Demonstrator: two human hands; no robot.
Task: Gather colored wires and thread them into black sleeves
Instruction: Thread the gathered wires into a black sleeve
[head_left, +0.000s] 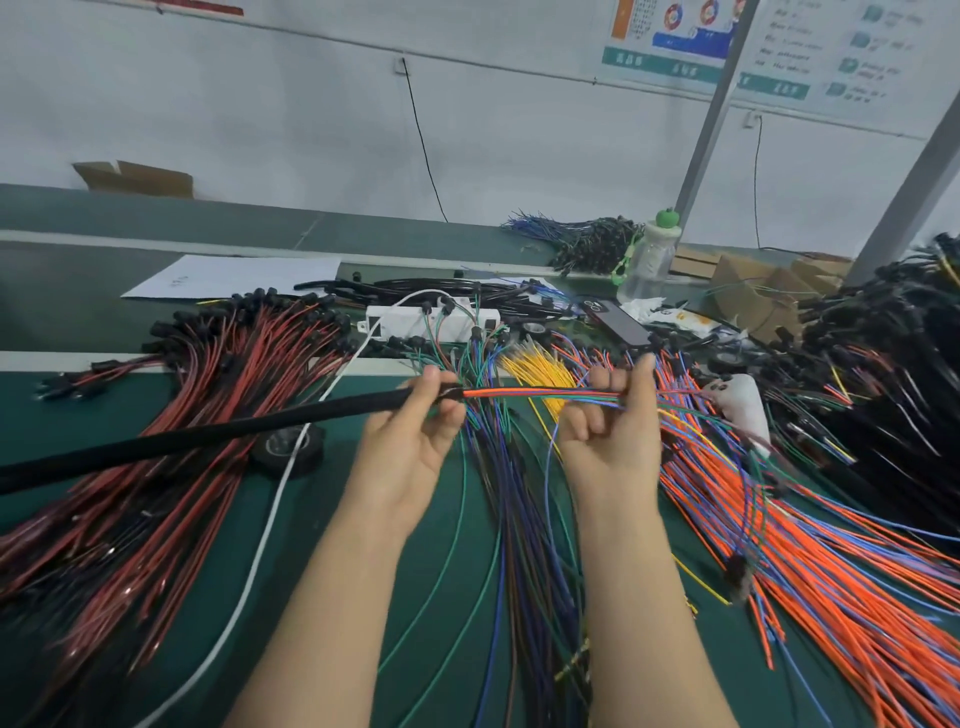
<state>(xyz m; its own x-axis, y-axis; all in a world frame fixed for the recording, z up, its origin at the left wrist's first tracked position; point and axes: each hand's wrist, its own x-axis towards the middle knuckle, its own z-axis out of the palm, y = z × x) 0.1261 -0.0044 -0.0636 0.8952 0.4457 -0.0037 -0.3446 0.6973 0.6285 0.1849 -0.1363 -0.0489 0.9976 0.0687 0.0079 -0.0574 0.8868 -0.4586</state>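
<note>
Two hands meet above the green counter (327, 488). The left hand (415, 431) keeps a closed grip on the mouth of the black sleeve (234, 431), thumb on top and fingers curled beneath. The right hand (608, 415) has its fingers curled tight round a thin bundle of colored wires (530, 393), orange, green, blue and red, which runs straight from that grip into the sleeve's mouth. From the left hand the sleeve slants away to the left edge of view, crossing over a heap of red and black wires (249, 358). A black tape roll (288, 447) lies on the counter just under the sleeve, with a white cable (249, 571) across it. Beyond the sleeve's mouth sit a white power strip (415, 322) and a tuft of yellow wires (535, 364). Nearer than the mouth, between the forearms, lie blue and green wires (519, 519). Far to the right of the sleeve, past the right hand, orange wires (831, 571) fan out.
</note>
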